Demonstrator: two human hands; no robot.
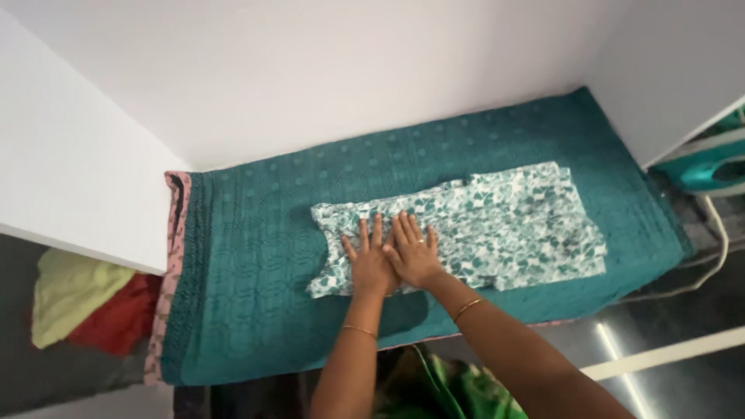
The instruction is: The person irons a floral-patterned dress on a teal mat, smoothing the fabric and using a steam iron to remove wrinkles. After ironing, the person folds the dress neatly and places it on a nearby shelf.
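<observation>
Basically a wide teal quilted pad [256, 256] covers the work surface, pushed into a white corner, with a pink patterned edge [172, 256] showing along its left side. On it lies a white garment with green leaf print [497, 225], folded into a rough rectangle, long side running left to right, sitting a little right of the pad's middle. Its left end is less tidy, a narrower flap and a curved edge poke out there.

Both hands are flat on that left part of the garment. Left hand [371, 262] palm down, fingers spread, gripping nothing. Right hand [415, 252] just beside it, touching or slightly overlapping it, also splayed flat, holding nothing, ring on one finger. Thin bangles [467, 308] on each wrist.

Step in hand, as I judge it: pressing and smoothing the fold, flattening creases at the left end. Next move probably calls for sliding the palms outward along the cloth with even pressure, or pinching the loose left flap to bring it over; hard to say which. The untidy left edge needs lining up with the rest.

Off to the far right, a teal iron [710, 167] with a white cord [718, 233] trailing down. Lower left, a heap of yellow and red cloth [85, 306] on the floor. Green fabric [450, 388] near the person's body at the bottom.
</observation>
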